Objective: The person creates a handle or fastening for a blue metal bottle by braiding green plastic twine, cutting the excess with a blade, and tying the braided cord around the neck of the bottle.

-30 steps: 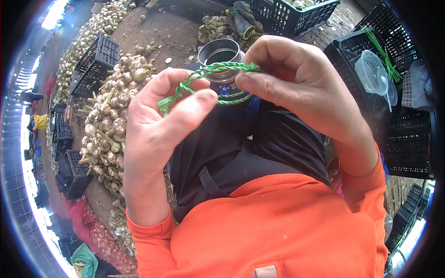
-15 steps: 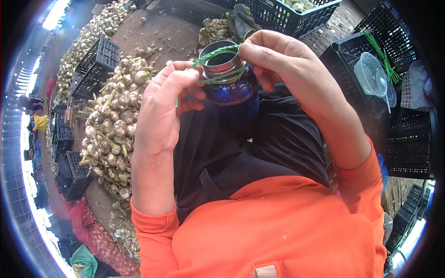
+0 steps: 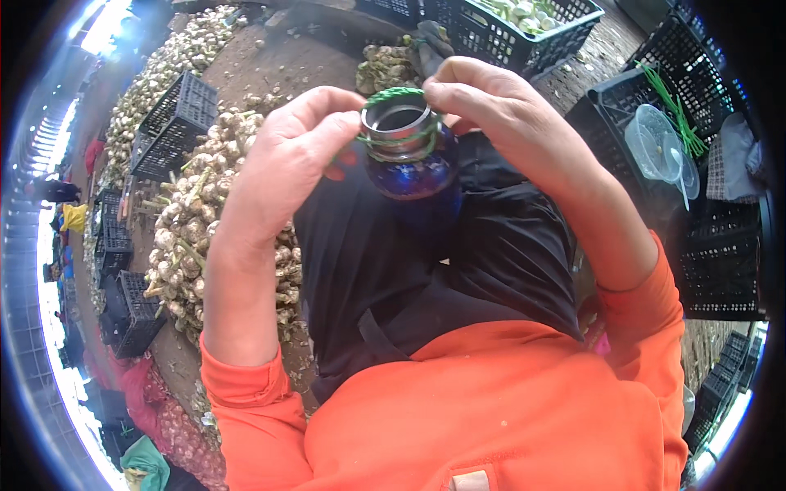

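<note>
A blue vacuum flask [image 3: 413,176] with a bare metal mouth stands upright between my thighs, its lid off. Green twisted cord [image 3: 393,94] loops around its neck, and a stretch of it arches over the far side of the rim. My left hand [image 3: 315,135] pinches the cord at the left of the mouth, thumb against forefinger. On the right, my right hand [image 3: 483,94] pinches the cord close to the rim. Its lower fingers are partly hidden behind the flask. The flask's base is hard to make out against my dark trousers.
A big heap of garlic bulbs [image 3: 192,237] lies on the ground to my left, beside black crates [image 3: 176,123]. Ahead stands a crate of pale produce [image 3: 532,49]. At right, a black crate [image 3: 606,98] bears a clear plastic container [image 3: 652,143] and green cords [image 3: 675,106].
My left forearm has swung outward to the left. The cord has shifted from a slanting line across the mouth to an arch over its far rim.
</note>
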`<state>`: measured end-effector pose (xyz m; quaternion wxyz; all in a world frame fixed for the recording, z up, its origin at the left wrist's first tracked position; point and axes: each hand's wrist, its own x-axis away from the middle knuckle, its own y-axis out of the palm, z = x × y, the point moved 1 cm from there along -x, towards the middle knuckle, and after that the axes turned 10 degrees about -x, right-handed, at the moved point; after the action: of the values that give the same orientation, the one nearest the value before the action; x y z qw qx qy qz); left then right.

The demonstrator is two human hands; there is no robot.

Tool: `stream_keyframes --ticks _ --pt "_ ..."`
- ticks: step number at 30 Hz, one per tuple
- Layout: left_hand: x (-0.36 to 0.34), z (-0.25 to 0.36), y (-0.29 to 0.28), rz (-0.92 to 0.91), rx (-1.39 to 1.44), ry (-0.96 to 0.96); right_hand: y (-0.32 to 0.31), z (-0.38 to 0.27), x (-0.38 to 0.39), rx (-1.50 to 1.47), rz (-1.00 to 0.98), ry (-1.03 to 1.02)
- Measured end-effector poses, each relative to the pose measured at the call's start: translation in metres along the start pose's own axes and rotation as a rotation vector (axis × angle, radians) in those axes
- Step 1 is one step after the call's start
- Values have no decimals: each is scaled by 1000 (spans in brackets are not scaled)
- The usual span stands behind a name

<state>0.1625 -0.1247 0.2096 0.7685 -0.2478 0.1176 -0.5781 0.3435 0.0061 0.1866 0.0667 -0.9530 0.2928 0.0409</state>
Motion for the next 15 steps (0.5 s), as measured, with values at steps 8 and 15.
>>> stream_keyframes --ticks 8,15 --pt "-10 5 -3 -127 -69 170 0 -10 6 -141 1 43" --pt "-14 6 -6 -259 117 56 2 -26 6 -31 -43 96"
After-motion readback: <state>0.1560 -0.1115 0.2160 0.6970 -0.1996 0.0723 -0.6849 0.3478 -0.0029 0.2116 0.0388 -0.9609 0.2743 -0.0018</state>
